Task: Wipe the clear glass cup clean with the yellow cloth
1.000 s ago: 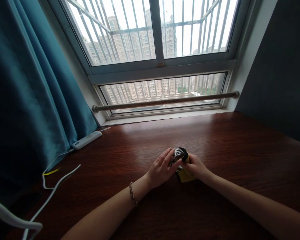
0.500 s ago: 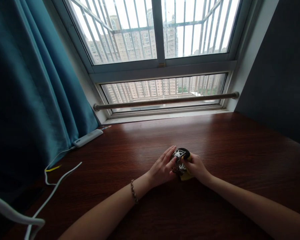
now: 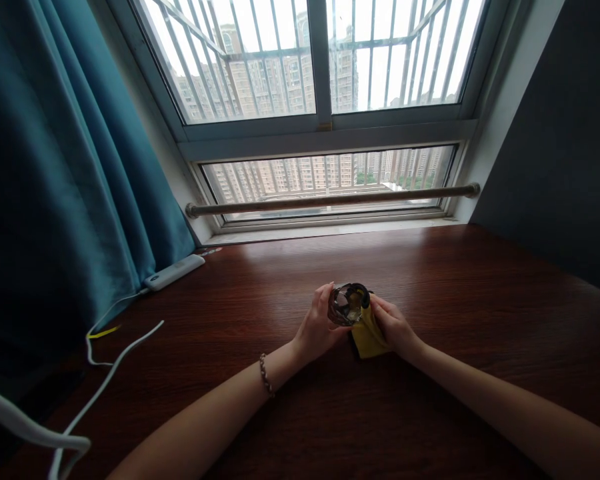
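My left hand is closed around the side of a small round clear glass bowl, its thumb low and its fingers up by the rim. The bowl is tilted so that its opening faces me. My right hand grips a yellow cloth with a black edge. Part of that black edge curls over the bowl's right rim, and the yellow part hangs below toward the table. Some of my right fingertips are hidden behind the cloth.
The brown wooden tabletop runs back to a window with a metal rail. At the left lie a white power strip, white cables and a yellow strip, beside a blue curtain.
The glass bowl has turned, so its round opening now shows. My left hand has shifted slightly up and left, and more of the yellow cloth hangs in view below the bowl.
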Tool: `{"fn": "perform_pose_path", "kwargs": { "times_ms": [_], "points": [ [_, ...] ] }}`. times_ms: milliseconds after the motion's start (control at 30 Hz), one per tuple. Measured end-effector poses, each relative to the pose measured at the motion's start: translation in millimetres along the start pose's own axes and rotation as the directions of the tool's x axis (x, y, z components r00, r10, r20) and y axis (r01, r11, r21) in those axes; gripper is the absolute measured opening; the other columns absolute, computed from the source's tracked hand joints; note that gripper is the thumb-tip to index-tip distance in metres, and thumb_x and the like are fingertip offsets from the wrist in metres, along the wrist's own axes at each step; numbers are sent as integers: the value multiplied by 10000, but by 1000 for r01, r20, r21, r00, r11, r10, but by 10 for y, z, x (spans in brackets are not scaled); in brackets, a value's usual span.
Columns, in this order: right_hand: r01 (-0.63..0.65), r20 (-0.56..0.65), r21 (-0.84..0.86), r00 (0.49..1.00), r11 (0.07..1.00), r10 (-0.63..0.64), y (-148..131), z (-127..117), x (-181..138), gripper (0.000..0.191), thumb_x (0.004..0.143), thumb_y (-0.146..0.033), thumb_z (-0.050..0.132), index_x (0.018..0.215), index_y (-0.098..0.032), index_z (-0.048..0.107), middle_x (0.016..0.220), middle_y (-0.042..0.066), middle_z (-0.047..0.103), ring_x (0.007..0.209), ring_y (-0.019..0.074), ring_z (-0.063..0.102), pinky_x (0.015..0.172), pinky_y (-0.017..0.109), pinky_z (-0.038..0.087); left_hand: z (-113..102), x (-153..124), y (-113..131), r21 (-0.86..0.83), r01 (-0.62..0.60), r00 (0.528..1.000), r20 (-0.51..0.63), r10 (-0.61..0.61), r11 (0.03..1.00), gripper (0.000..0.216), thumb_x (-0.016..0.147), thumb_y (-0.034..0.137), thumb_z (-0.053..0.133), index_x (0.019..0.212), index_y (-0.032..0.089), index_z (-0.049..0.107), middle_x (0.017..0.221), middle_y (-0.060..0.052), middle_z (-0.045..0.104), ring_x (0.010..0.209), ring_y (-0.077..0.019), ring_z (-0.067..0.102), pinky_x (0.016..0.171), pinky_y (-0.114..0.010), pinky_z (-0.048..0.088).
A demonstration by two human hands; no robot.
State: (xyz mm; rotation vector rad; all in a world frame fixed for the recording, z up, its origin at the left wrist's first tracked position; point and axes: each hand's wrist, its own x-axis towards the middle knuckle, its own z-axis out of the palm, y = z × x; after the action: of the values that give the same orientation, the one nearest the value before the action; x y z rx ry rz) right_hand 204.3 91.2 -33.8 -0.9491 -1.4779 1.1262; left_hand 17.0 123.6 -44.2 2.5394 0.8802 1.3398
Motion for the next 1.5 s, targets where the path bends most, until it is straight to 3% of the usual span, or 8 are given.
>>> {"fn": "perform_pose_path", "kwargs": {
  "times_ms": [133,333,533,667,933,1167,1267,1500],
  "points": [
    [-22,32,-89,999,996,25,25,-39,23,327,801,-407,544,985,-143,600,937,63,625,882,199,569,780,283,442,-35,-9,8,56,-153,988,12,153,987,711,798,191,584,1370,208,163,1295,-174,270,1236,-307,360,973,-477,421],
    [-49,-56,-241,998,969,37,82,-26,-3,158,714,-259,592,792,-122,585,718,14,594,651,139,508,605,247,400,-50,-20,49,129,-455,890,98,446,881,528,794,126,555,1267,284,378,1164,-81,355,1226,-281,376,950,-450,454],
    [-48,-172,-377,985,925,-19,8,34,-83,144,741,-250,538,652,-137,524,596,-9,511,571,113,412,544,246,308,-85,-17,52,162,-504,863,130,488,848,487,805,208,572,1259,216,394,1209,-131,371,1231,-307,381,928,-470,463],
    [-15,-102,-362,995,932,-24,-8,17,-84,74,707,-210,558,716,-138,551,632,-8,534,600,122,448,566,247,335,-96,-10,46,195,-546,837,163,522,815,465,827,163,551,1262,267,424,1213,-83,469,1262,-275,372,992,-451,415],
    [41,131,-214,991,976,-13,-46,-47,-24,247,660,-230,622,889,-137,604,798,23,616,737,161,567,646,249,443,-115,-15,128,198,-700,714,240,658,686,394,782,294,641,1116,471,529,1154,109,580,1233,-211,442,1077,-400,326],
    [59,8,-343,998,937,-60,5,-14,-66,46,673,-166,536,670,-137,572,611,-3,549,585,124,458,560,242,344,-130,2,85,190,-625,780,143,609,757,436,790,252,637,1184,382,504,1153,14,574,1202,-217,472,1015,-388,411],
    [69,-22,-380,996,922,-84,41,-7,-79,137,723,-192,491,615,-137,556,592,6,540,572,126,439,568,254,327,-148,18,83,174,-589,808,124,576,789,441,819,210,597,1236,280,470,1186,-59,545,1247,-243,414,1005,-401,419],
    [101,14,-327,995,940,-102,19,-27,-85,123,712,-196,532,803,-136,590,714,13,593,660,138,500,606,238,383,-128,17,49,104,-600,797,165,581,793,485,840,199,588,1274,338,422,1266,10,503,1284,-215,365,1056,-375,367]
  ]
}}
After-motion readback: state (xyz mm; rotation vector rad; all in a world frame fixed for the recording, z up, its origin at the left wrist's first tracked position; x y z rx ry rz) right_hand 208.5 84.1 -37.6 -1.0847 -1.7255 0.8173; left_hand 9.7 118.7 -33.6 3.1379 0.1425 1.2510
